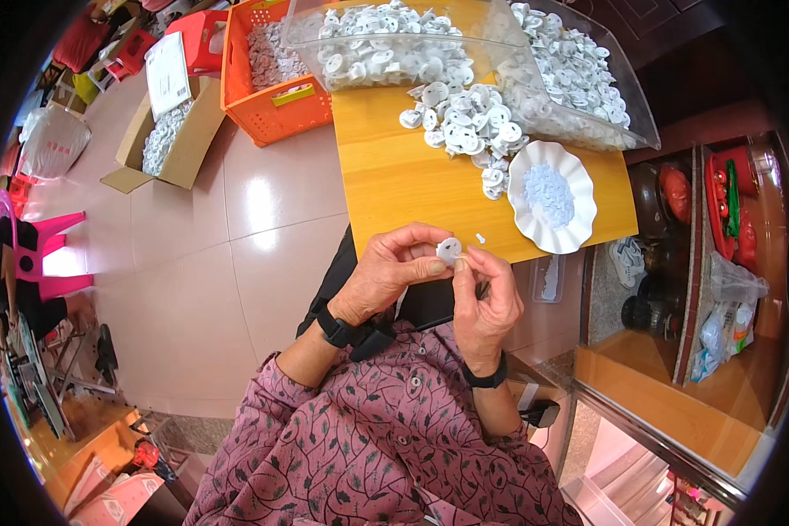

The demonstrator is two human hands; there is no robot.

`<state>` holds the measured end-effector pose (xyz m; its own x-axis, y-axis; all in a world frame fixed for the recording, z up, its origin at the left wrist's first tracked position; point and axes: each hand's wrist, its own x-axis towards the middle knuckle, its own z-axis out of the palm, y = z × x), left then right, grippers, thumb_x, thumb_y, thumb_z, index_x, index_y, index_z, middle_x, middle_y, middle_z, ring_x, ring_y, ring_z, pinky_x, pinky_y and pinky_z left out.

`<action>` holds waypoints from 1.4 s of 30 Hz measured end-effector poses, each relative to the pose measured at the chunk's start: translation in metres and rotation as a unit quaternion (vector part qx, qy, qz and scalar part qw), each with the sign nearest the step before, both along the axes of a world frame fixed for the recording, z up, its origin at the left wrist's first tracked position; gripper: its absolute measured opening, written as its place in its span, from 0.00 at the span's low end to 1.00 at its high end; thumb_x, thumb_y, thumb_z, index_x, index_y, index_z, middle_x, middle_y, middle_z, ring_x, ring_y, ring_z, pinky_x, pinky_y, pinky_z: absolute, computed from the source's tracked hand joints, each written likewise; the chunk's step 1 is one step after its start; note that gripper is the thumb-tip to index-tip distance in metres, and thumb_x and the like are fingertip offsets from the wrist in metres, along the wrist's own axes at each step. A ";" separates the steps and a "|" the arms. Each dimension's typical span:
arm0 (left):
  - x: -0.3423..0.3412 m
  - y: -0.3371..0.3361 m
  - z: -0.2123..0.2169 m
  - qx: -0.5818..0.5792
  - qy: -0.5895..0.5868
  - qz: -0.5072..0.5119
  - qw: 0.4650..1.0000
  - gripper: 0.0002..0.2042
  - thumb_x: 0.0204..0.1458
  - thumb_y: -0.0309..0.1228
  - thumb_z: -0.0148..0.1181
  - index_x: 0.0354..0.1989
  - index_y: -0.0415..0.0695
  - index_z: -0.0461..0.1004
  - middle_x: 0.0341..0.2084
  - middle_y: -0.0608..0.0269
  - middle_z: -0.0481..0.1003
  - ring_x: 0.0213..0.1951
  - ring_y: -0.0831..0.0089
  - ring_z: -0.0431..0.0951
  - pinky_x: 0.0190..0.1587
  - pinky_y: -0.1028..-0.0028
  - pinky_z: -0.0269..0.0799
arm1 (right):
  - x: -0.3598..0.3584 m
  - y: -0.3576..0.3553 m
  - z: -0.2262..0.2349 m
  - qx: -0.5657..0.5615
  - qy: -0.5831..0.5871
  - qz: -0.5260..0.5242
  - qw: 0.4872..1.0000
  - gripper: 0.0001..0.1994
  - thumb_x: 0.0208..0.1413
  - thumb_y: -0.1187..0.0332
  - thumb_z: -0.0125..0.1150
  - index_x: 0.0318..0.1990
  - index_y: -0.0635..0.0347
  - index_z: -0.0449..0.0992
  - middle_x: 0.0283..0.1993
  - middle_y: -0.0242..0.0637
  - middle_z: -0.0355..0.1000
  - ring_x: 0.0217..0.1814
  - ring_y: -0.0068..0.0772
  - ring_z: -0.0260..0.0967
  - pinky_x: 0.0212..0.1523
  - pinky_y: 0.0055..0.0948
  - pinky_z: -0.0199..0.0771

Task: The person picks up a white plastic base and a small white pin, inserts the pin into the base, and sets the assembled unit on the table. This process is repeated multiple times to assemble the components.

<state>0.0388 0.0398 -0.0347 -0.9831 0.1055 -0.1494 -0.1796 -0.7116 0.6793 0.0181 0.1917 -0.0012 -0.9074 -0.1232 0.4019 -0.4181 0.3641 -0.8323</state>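
Between the thumb and fingers of my left hand (384,273) is a small white round plastic piece (448,248) with dark slots in its face. My right hand (486,305) is pinched at the lower right edge of that piece; whatever sits in its fingertips is too small to make out. One tiny pale plastic bit (481,238) lies on the yellow table (386,188) just beyond my hands. A white wavy-rimmed plate (579,230) holds many similar bits, to the right. Behind it is a loose pile of white round pieces (469,123).
Two clear bins (394,74) (644,131) of white pieces stand at the table's far side. Left of it are an orange crate (276,118) and an open cardboard box (188,153) on the floor. Wooden shelves (675,368) with jars and bags line the right. A pink stool (53,254) stands far left.
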 end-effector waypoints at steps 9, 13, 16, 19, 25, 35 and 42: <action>0.000 0.000 0.002 0.008 -0.011 0.001 1.000 0.18 0.54 0.22 0.64 0.54 0.35 0.71 0.46 0.57 0.77 0.48 0.70 0.79 0.54 0.69 0.78 | -0.001 0.000 -0.001 -0.004 0.006 -0.002 1.000 0.09 0.53 0.81 0.65 0.42 0.63 0.77 0.36 0.38 0.77 0.33 0.27 0.75 0.33 0.24 0.76; 0.000 -0.001 0.003 -0.005 0.002 0.006 1.000 0.17 0.54 0.20 0.64 0.53 0.35 0.72 0.46 0.58 0.77 0.47 0.71 0.79 0.53 0.71 0.77 | 0.000 -0.002 0.001 0.024 0.031 0.003 0.999 0.10 0.52 0.82 0.65 0.42 0.63 0.77 0.36 0.38 0.76 0.33 0.30 0.75 0.33 0.26 0.76; 0.000 0.000 0.004 -0.017 0.007 0.011 1.000 0.17 0.53 0.19 0.64 0.52 0.36 0.72 0.45 0.59 0.77 0.47 0.73 0.79 0.53 0.72 0.76 | -0.001 -0.002 0.001 0.044 0.050 0.007 0.998 0.11 0.51 0.83 0.65 0.41 0.63 0.77 0.35 0.39 0.76 0.33 0.33 0.75 0.33 0.28 0.75; 0.000 0.000 0.004 -0.023 0.012 0.016 1.000 0.17 0.53 0.18 0.64 0.51 0.36 0.73 0.44 0.61 0.77 0.46 0.74 0.78 0.52 0.72 0.76 | -0.002 -0.003 0.000 0.055 0.072 0.011 0.996 0.11 0.50 0.83 0.65 0.41 0.63 0.77 0.34 0.39 0.75 0.33 0.35 0.74 0.34 0.30 0.75; 0.000 -0.001 -0.002 -0.022 0.026 0.017 0.999 0.17 0.52 0.19 0.65 0.51 0.37 0.73 0.43 0.63 0.77 0.46 0.74 0.78 0.52 0.72 0.76 | -0.003 -0.004 0.002 0.065 0.077 0.026 0.995 0.11 0.50 0.84 0.65 0.42 0.64 0.77 0.34 0.40 0.75 0.33 0.37 0.74 0.34 0.30 0.75; 0.001 -0.006 0.004 0.021 -0.044 0.019 0.999 0.16 0.55 0.21 0.63 0.51 0.37 0.73 0.43 0.60 0.78 0.44 0.71 0.80 0.50 0.70 0.80 | -0.001 -0.005 0.007 -0.018 -0.089 0.032 0.995 0.08 0.54 0.79 0.65 0.42 0.65 0.77 0.36 0.39 0.77 0.33 0.28 0.74 0.33 0.25 0.75; 0.002 -0.007 0.001 0.034 -0.042 0.021 0.998 0.15 0.54 0.20 0.63 0.51 0.37 0.73 0.43 0.59 0.78 0.44 0.71 0.80 0.50 0.70 0.80 | -0.006 -0.005 0.010 0.045 -0.044 0.058 0.996 0.06 0.55 0.79 0.64 0.39 0.65 0.77 0.37 0.38 0.73 0.32 0.27 0.73 0.32 0.24 0.75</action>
